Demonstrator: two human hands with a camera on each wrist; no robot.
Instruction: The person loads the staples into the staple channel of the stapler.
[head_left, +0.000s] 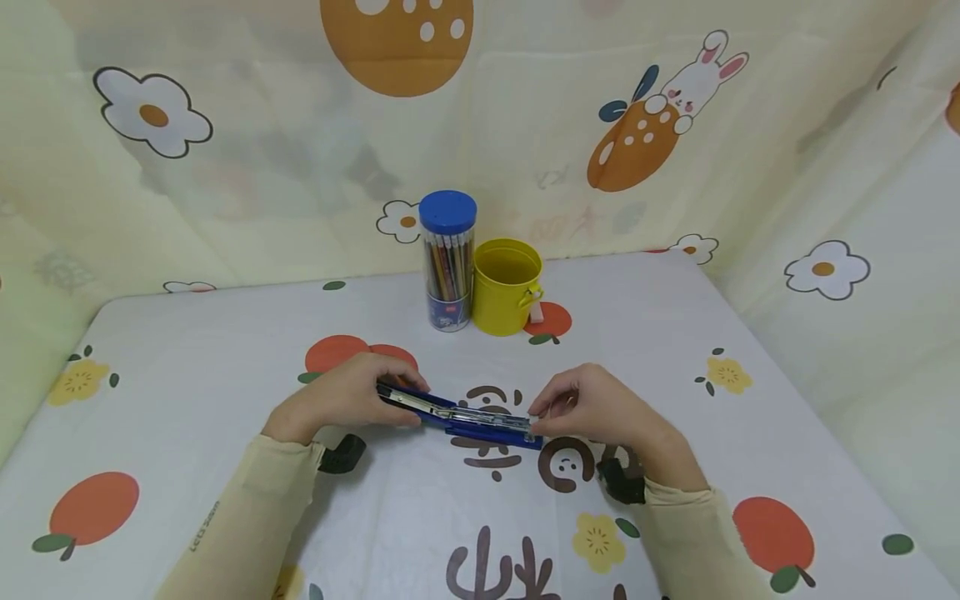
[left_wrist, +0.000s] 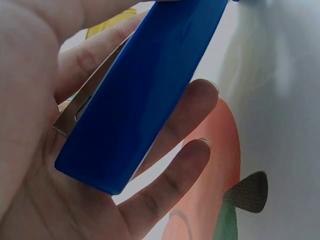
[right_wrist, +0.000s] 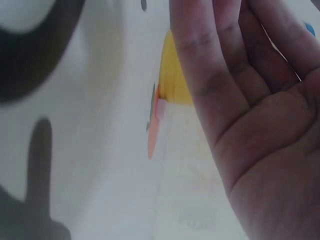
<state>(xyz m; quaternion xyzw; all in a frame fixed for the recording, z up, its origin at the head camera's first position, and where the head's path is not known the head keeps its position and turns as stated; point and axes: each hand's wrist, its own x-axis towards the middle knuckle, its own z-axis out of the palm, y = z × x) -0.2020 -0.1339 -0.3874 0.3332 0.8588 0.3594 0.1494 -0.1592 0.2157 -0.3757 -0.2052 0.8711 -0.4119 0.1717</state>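
Note:
A blue stapler [head_left: 492,434] is opened out lengthwise above the table, its metal inner channel [head_left: 487,418] facing up. My left hand [head_left: 351,395] grips its left end between thumb and fingers. Close up in the left wrist view, the smooth blue outer cover [left_wrist: 135,100] lies across that palm, two fingertips showing past its edge. At the stapler's right end, the thumb and forefinger of my right hand [head_left: 600,406] pinch the tip of the channel. Whether a strip of staples is between them is too small to tell. The right wrist view cuts off these fingertips.
Behind the hands stand a clear tube of pencils [head_left: 448,267] with a blue lid and, beside it, a yellow bucket [head_left: 501,292]. A small pale pink block [head_left: 536,312] sits by the bucket's right side. A patterned cloth [head_left: 262,200] hangs along the table's back edge.

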